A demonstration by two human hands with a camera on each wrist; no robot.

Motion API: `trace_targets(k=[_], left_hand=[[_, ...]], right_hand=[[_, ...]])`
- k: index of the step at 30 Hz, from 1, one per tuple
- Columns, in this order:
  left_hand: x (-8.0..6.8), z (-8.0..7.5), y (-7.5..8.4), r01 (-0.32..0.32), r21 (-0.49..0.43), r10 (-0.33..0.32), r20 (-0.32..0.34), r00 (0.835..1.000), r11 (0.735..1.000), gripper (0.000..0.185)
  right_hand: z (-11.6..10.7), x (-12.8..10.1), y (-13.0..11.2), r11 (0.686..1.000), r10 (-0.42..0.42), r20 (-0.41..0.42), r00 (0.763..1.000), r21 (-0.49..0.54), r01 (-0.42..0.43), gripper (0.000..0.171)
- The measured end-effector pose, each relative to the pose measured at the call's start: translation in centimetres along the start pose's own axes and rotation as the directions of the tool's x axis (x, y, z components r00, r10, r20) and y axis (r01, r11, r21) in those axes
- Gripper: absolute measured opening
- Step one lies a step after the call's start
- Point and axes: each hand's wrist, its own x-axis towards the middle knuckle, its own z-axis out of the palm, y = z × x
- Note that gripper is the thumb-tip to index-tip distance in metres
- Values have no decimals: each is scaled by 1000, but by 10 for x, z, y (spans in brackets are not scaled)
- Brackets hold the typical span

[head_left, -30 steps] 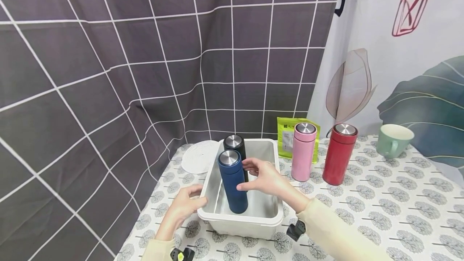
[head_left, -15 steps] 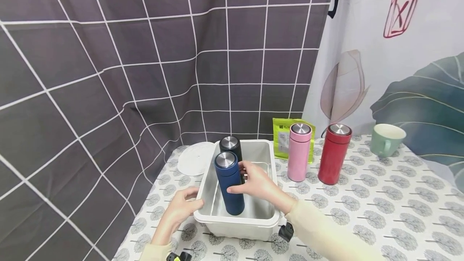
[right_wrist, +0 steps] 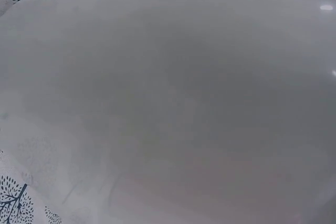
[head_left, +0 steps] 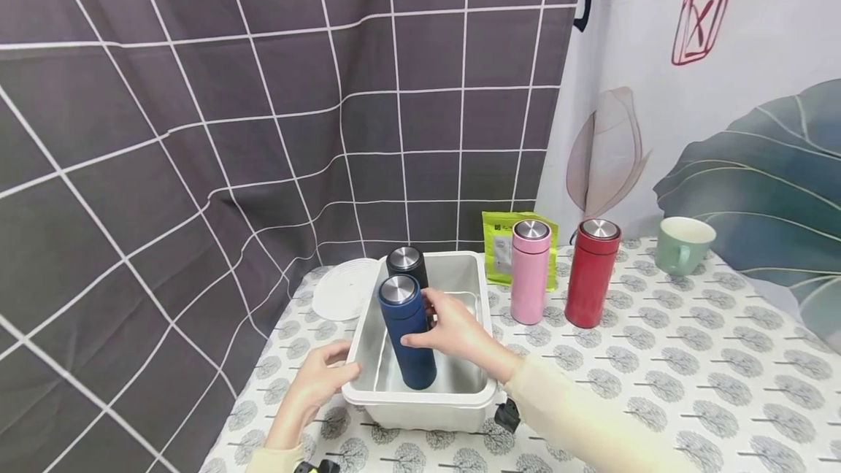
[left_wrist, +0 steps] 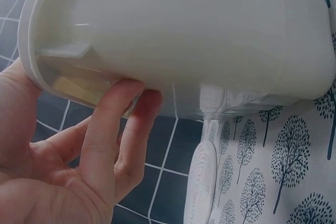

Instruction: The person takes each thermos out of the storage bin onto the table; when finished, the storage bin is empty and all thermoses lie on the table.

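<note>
- Left hand [head_left: 315, 382] at the near-left corner of the bin [head_left: 420, 406]; fingers curled under the rim, apparently bracing it against sliding on the table [head_left: 657, 385].
- Right hand [head_left: 453, 331] inside the bin, fingers wrapped around the upright blue flask [head_left: 407, 341], which stands on the bin floor.
- Black flask [head_left: 406, 263] upright just behind the blue one, in the bin.
- Beyond: pink flask [head_left: 529, 270], red flask [head_left: 591, 272], green pouch [head_left: 497, 254], mug [head_left: 682, 244]; white lid [head_left: 344, 298] left of the bin.
</note>
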Motion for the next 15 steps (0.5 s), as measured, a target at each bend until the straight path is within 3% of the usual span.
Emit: trace_targets(k=[15], left_hand=[[-1,2,-2,-15,-23,15,-12,1000,1000,52]], right_hand=[[1,-7,-1,1000,-27,-26,999,1,27,59]])
